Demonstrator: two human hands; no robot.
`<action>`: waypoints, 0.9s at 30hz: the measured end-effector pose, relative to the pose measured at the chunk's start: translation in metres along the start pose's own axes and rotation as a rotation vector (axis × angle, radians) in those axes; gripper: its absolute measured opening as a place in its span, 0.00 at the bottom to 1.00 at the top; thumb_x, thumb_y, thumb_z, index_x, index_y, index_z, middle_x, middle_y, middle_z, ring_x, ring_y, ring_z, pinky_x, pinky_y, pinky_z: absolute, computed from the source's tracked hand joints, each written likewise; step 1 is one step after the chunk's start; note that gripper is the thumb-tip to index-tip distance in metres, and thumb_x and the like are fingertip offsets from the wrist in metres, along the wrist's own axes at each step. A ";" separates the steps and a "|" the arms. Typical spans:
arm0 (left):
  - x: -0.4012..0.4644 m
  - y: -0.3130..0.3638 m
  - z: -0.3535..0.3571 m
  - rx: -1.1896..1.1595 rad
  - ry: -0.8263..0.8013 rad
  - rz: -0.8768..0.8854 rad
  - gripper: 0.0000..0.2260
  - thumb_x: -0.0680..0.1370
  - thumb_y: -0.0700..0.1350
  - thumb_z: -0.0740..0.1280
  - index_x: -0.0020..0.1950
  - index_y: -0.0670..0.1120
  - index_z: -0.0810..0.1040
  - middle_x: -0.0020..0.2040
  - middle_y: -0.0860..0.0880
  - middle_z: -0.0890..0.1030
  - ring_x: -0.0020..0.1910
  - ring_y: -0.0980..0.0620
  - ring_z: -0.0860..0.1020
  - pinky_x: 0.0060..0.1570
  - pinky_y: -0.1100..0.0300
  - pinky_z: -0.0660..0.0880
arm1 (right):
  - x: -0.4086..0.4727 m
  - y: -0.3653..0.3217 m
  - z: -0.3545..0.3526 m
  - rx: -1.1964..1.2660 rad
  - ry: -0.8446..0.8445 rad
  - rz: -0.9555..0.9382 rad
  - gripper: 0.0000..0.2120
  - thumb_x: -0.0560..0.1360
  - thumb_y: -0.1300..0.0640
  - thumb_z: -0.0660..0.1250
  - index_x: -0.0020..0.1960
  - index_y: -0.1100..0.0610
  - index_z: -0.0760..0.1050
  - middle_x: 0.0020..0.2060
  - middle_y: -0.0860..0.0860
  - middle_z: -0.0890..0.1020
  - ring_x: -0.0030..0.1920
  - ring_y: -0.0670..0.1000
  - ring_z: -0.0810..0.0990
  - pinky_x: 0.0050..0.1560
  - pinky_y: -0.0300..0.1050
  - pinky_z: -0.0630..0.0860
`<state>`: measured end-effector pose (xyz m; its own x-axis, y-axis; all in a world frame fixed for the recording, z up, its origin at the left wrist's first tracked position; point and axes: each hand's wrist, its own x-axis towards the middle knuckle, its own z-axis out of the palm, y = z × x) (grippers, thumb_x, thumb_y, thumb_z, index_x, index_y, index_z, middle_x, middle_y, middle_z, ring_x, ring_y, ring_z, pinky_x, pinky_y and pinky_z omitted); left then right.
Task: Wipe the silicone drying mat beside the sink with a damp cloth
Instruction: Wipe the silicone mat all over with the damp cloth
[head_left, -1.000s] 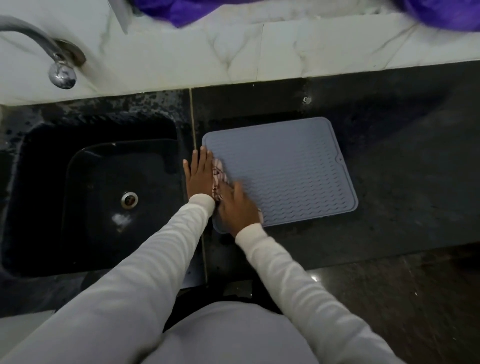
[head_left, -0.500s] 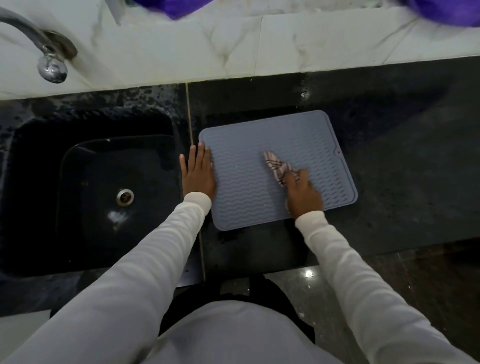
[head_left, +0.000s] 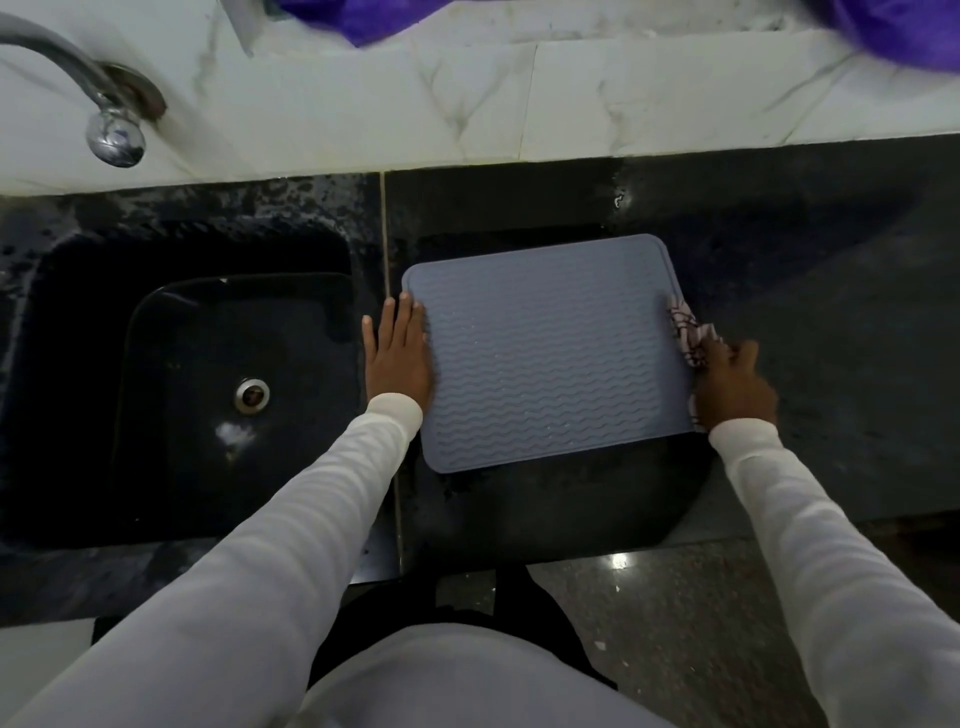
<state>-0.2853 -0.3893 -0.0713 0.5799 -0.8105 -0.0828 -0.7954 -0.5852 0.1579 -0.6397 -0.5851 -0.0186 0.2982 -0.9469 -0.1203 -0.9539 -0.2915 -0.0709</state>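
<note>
A grey ribbed silicone mat (head_left: 550, 358) lies flat on the black counter just right of the sink. My left hand (head_left: 397, 356) rests flat with straight fingers on the mat's left edge. My right hand (head_left: 732, 387) grips a white cloth with dark checks (head_left: 684, 330) at the mat's right edge, partly over the counter. The cloth sticks out above my fingers, and a bit shows below the wrist. The mat's surface shows small wet specks.
A black sink (head_left: 208, 384) with a metal drain (head_left: 251, 394) sits on the left, under a chrome tap (head_left: 111, 130). The black counter (head_left: 831, 312) stretches right of the mat. White marble tiles (head_left: 519, 98) back it, with purple fabric (head_left: 898, 31) above.
My right hand has swept the cloth from the mat's left side across to its right edge. My left hand stays on the left edge.
</note>
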 end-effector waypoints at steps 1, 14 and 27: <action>0.000 0.000 -0.001 -0.009 0.000 0.001 0.23 0.84 0.47 0.45 0.80 0.46 0.47 0.80 0.49 0.47 0.79 0.48 0.43 0.76 0.45 0.37 | -0.001 -0.004 -0.003 0.030 0.022 -0.009 0.20 0.75 0.60 0.64 0.66 0.56 0.68 0.56 0.64 0.67 0.37 0.69 0.77 0.41 0.64 0.77; 0.000 0.003 -0.001 0.114 -0.037 -0.003 0.29 0.81 0.50 0.55 0.80 0.46 0.48 0.80 0.47 0.48 0.79 0.47 0.43 0.75 0.43 0.38 | -0.054 -0.279 0.023 0.274 -0.129 -0.439 0.20 0.81 0.53 0.56 0.72 0.53 0.62 0.63 0.60 0.70 0.52 0.63 0.78 0.48 0.56 0.77; 0.004 -0.002 0.003 -0.045 0.039 0.026 0.25 0.81 0.47 0.44 0.79 0.46 0.54 0.80 0.49 0.53 0.79 0.48 0.48 0.75 0.48 0.34 | 0.030 -0.131 0.021 0.052 -0.036 -0.248 0.20 0.76 0.53 0.60 0.67 0.53 0.66 0.66 0.63 0.66 0.46 0.66 0.78 0.46 0.60 0.78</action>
<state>-0.2824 -0.3914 -0.0750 0.5664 -0.8232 -0.0394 -0.8020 -0.5616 0.2034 -0.5048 -0.5725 -0.0340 0.5246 -0.8416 -0.1282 -0.8489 -0.5059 -0.1530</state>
